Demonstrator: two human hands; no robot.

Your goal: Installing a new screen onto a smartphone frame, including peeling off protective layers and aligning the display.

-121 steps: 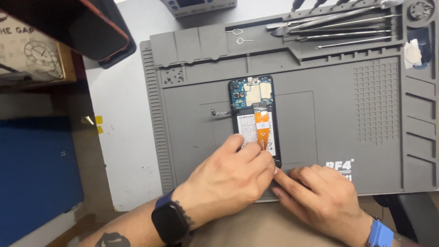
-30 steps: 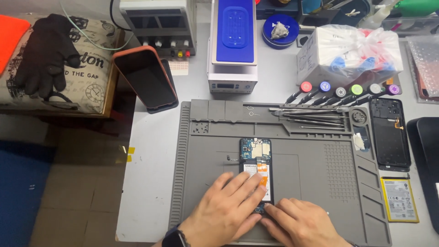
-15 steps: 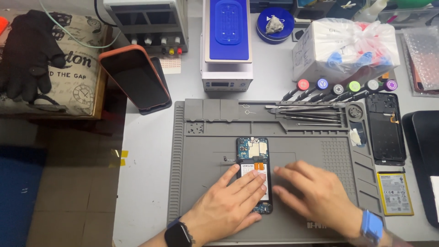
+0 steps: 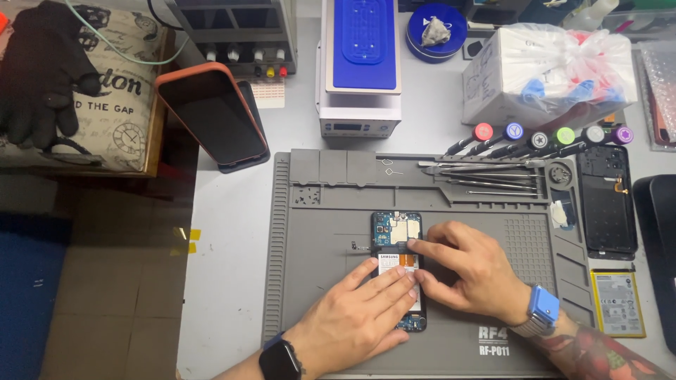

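1. A black glove (image 4: 42,70) lies on a printed cushion (image 4: 120,105) at the far left, well apart from the work.
2. An orange-edged phone (image 4: 211,116) leans face-up just beyond the grey repair mat (image 4: 317,281), near its upper left corner.
3. The left hand (image 4: 359,313) comes in from the bottom edge, forearm angled up and to the right, a black smartwatch (image 4: 280,362) on the wrist. It lies palm-down and flat, fingers stretched out and close together, pressing on the lower half of the opened phone (image 4: 396,236); it grips nothing.
4. The opened phone lies back-up near the middle of the mat, long axis pointing away from the person; its blue circuit board and metal shields show at the top, while the lower part is mostly covered by both hands.
5. The right hand (image 4: 465,271) enters from the lower right, a blue-banded watch (image 4: 542,309) on the wrist and a tattooed forearm behind. Its fingers are curled loosely, fingertips touching the phone's right edge and middle; whether it pinches anything cannot be told.
6. Screwdrivers with coloured caps (image 4: 535,141) and tweezers (image 4: 486,176) rest along the mat's upper right.
7. A black back cover (image 4: 607,204) lies in the mat's right compartment, and a flat battery (image 4: 618,302) just off its right edge.
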